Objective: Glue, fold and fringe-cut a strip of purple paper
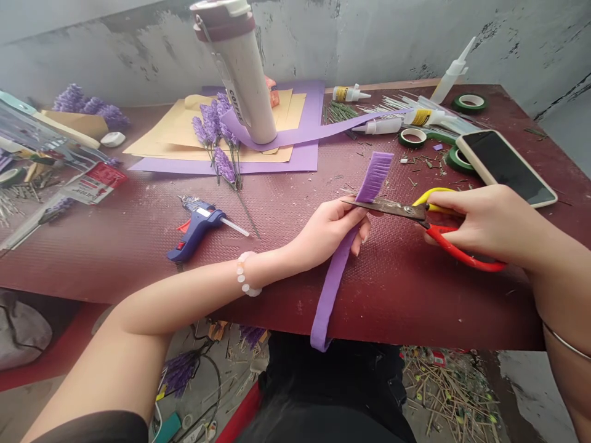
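Observation:
My left hand (335,227) pinches a purple paper strip (339,261) between thumb and fingers. Above the fingers, the strip's upper end is cut into a fringe of fine slits; below, its plain length hangs past the table edge and curls at the bottom. My right hand (484,221) is closed round the scissors (462,249), which have one yellow and one red handle. Their dark blades lie across the strip just above my left thumb, at the lower end of the fringe. Whether the blades are fully closed is hard to make out.
A blue glue gun (196,231) lies left of my left hand. Behind stand a coffee tumbler (249,80) and purple flowers (210,126) on paper sheets (161,144). At right are a phone (510,169), green tape rolls (412,138) and glue bottles (452,74).

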Demonstrator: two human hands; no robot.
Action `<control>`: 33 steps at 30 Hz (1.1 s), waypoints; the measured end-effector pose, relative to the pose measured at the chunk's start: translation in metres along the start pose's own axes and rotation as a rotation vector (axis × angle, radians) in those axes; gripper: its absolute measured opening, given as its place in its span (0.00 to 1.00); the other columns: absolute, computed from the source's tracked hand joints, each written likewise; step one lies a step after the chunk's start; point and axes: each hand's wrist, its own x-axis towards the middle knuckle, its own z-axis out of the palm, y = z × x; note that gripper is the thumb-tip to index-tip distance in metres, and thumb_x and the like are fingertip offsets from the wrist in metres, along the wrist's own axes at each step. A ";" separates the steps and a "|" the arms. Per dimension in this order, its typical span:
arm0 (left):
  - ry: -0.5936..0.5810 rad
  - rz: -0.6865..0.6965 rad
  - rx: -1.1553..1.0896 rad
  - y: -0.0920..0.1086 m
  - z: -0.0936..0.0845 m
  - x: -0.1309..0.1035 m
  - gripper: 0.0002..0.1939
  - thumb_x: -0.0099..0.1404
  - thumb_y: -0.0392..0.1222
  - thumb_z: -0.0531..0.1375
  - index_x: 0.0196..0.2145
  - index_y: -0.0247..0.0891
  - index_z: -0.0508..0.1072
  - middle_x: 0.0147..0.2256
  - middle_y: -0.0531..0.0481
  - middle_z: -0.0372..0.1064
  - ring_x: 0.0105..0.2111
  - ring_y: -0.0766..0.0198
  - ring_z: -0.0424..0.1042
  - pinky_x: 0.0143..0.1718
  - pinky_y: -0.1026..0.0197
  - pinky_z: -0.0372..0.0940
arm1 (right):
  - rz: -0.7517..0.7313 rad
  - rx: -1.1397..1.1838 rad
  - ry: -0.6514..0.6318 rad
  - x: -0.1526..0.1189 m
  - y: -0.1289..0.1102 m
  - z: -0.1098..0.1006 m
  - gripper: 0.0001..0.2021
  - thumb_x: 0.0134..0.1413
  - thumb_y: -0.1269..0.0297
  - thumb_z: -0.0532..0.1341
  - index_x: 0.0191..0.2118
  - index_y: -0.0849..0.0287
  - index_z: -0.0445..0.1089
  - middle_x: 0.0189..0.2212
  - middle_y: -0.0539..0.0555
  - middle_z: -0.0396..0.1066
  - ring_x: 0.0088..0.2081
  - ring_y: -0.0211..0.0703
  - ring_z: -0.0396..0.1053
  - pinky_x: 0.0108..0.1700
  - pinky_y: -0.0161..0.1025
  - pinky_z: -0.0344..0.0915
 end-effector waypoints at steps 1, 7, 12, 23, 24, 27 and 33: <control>-0.001 0.000 -0.002 0.000 0.000 0.000 0.17 0.83 0.27 0.54 0.34 0.35 0.71 0.20 0.61 0.69 0.14 0.75 0.68 0.20 0.71 0.62 | -0.006 -0.004 -0.004 0.000 0.002 0.000 0.12 0.49 0.45 0.63 0.31 0.47 0.70 0.20 0.52 0.67 0.26 0.55 0.67 0.35 0.50 0.58; -0.022 0.019 -0.006 -0.001 0.000 -0.001 0.16 0.82 0.28 0.55 0.34 0.35 0.72 0.21 0.60 0.70 0.15 0.75 0.68 0.21 0.71 0.63 | 0.022 0.054 -0.031 0.002 0.005 0.000 0.17 0.50 0.41 0.63 0.26 0.47 0.65 0.16 0.50 0.58 0.26 0.53 0.65 0.35 0.49 0.55; -0.094 0.052 -0.016 -0.005 -0.004 -0.001 0.15 0.83 0.31 0.56 0.36 0.34 0.75 0.23 0.59 0.70 0.16 0.74 0.69 0.23 0.70 0.65 | 0.017 0.078 -0.107 0.001 -0.001 -0.003 0.23 0.56 0.36 0.60 0.23 0.48 0.64 0.17 0.50 0.60 0.24 0.46 0.54 0.31 0.48 0.53; -0.198 0.134 0.021 -0.011 -0.010 -0.006 0.15 0.81 0.48 0.63 0.44 0.32 0.79 0.27 0.53 0.77 0.20 0.71 0.72 0.26 0.67 0.68 | 0.108 0.275 -0.355 0.006 -0.001 -0.015 0.23 0.50 0.37 0.68 0.23 0.52 0.69 0.22 0.50 0.65 0.27 0.45 0.58 0.31 0.45 0.59; -0.202 0.141 0.025 -0.011 -0.010 -0.007 0.15 0.81 0.48 0.63 0.44 0.32 0.79 0.27 0.52 0.77 0.20 0.71 0.72 0.26 0.67 0.68 | 0.106 0.283 -0.376 0.007 0.000 -0.015 0.23 0.50 0.37 0.68 0.23 0.52 0.68 0.22 0.50 0.64 0.27 0.45 0.58 0.30 0.45 0.58; -0.205 0.142 0.045 -0.012 -0.010 -0.007 0.15 0.82 0.49 0.62 0.46 0.32 0.79 0.28 0.52 0.78 0.20 0.71 0.72 0.26 0.67 0.68 | 0.105 0.283 -0.391 0.008 0.001 -0.016 0.22 0.52 0.39 0.67 0.23 0.52 0.66 0.22 0.49 0.62 0.27 0.45 0.56 0.31 0.45 0.57; -0.174 0.103 0.049 -0.011 -0.009 -0.005 0.11 0.83 0.45 0.61 0.45 0.34 0.75 0.28 0.53 0.78 0.19 0.71 0.73 0.25 0.67 0.68 | 0.090 0.240 -0.360 0.006 0.002 -0.012 0.27 0.53 0.31 0.67 0.24 0.52 0.69 0.23 0.49 0.64 0.28 0.45 0.58 0.32 0.45 0.58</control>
